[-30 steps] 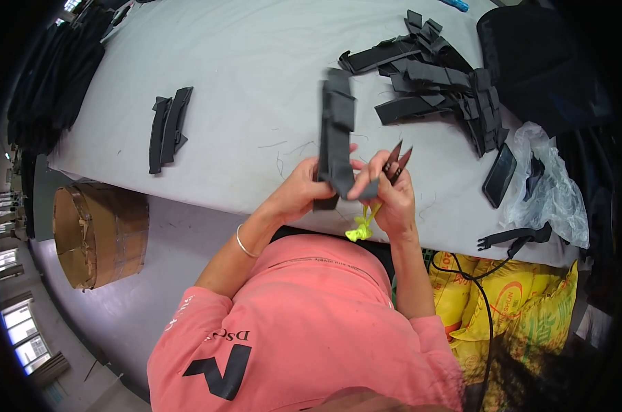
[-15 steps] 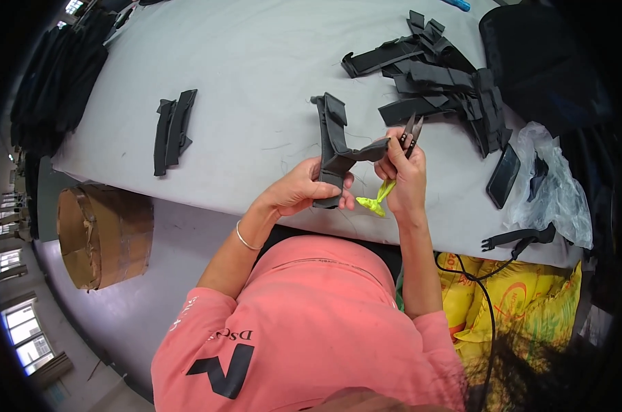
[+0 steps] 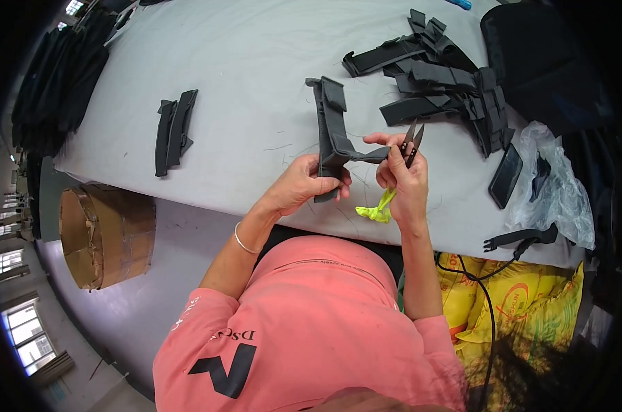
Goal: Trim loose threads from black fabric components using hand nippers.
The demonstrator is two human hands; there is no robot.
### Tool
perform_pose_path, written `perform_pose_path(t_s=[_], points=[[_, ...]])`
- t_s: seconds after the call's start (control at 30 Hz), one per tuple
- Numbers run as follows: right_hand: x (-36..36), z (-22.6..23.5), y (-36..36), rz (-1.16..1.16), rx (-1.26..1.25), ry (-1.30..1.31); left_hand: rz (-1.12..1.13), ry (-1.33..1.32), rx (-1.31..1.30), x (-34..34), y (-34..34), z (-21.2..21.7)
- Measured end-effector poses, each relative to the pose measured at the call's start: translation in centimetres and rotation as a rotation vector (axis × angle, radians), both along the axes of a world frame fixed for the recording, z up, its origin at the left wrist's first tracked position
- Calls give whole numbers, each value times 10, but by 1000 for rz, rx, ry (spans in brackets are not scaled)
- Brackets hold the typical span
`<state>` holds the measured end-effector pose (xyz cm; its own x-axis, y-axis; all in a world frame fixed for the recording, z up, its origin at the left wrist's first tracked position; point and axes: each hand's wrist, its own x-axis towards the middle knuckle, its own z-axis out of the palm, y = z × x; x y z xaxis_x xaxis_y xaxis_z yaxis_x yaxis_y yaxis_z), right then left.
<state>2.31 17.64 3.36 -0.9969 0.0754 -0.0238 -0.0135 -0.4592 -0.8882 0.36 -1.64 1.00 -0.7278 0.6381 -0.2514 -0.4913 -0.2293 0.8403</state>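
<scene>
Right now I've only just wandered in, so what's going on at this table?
A person in a pink top is handling a black fabric piece above the pale table. The left hand grips its lower end; the right hand holds dark snips beside the piece's side strip, a yellow-green tie hanging below. More black pieces lie in a pile on the right.

The strap [image 3: 331,129] is dark grey, the ribbon [image 3: 374,213] bright yellow-green. The shirt [image 3: 324,316] is pink with black marks, the table [image 3: 249,75] light grey, the box [image 3: 127,240] brown.
</scene>
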Motion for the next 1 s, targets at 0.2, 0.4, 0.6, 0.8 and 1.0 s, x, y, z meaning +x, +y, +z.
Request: perform_pose_path(t_s=[0.2, 0.4, 0.6, 0.8, 1.0], points=[[-5, -10, 1, 17, -48, -43, -29, 100, -269, 3, -1, 8], [-15, -12, 6, -82, -83, -140, 164, 823, -623, 6, -7, 8], [-22, -5, 1, -103, -58, -237, 126, 944, -315, 4, 5, 18], [-19, -5, 10, -61, 80, -121, 217, 678, -224, 4, 4, 15], [11, 5, 7, -191, 572, 276, 346, 733, -324, -2, 5, 10]])
